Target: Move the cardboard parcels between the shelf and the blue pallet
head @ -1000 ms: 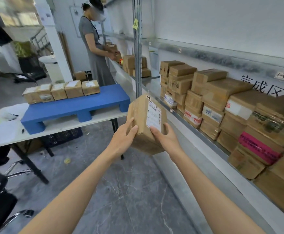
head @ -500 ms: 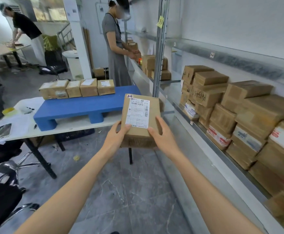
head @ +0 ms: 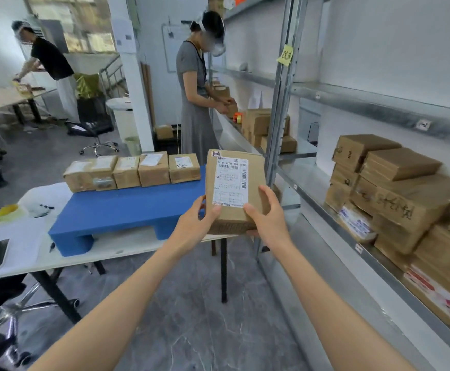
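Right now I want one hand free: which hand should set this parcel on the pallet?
Probably left. The left hand holds the parcel's side nearest the pallet; the right hand holds the side nearer the shelf.

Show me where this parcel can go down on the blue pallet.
Free: the whole near strip of the blue pallet, in front of the row of five parcels. Crowded: its far edge. The held parcel should fit there.

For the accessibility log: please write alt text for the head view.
The left hand and right hand hold a labelled cardboard parcel near the blue pallet, which bears a row of parcels. The shelf at right holds stacked boxes.
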